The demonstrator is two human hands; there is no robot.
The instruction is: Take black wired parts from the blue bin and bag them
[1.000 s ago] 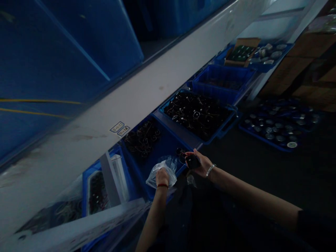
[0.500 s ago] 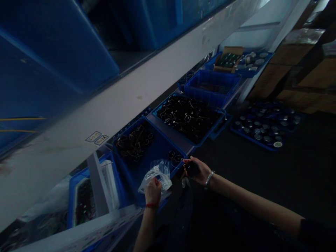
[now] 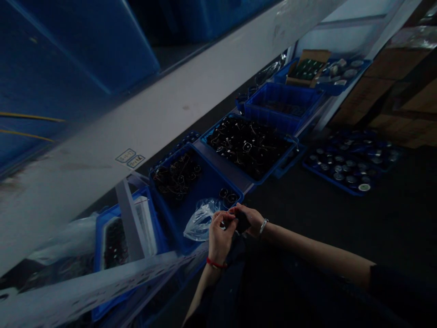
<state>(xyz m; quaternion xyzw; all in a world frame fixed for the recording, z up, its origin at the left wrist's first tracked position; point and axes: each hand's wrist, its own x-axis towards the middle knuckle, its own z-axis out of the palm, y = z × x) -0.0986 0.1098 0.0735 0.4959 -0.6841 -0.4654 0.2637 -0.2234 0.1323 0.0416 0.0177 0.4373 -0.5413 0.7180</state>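
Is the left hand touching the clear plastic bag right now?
Apart. Head view: left hand meets the right hand at a small dark part; the clear plastic bag lies beside it, blue gap between.

Glossy crinkled clear plastic bag [image 3: 200, 221]; smooth blue plastic bin [image 3: 205, 191].

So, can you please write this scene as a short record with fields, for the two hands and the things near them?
left hand: left hand, red band at the wrist, fingers at the small dark part
right hand: right hand, bracelet at the wrist, holds the small dark part
between the hands: both meet over the part, at the near edge of the blue bin
plastic bag: clear plastic bag, crumpled in the blue bin, left of the hands
next bin: second blue bin, full of dark wired parts
far right: blue tray of round parts
lighting: dim, details unclear
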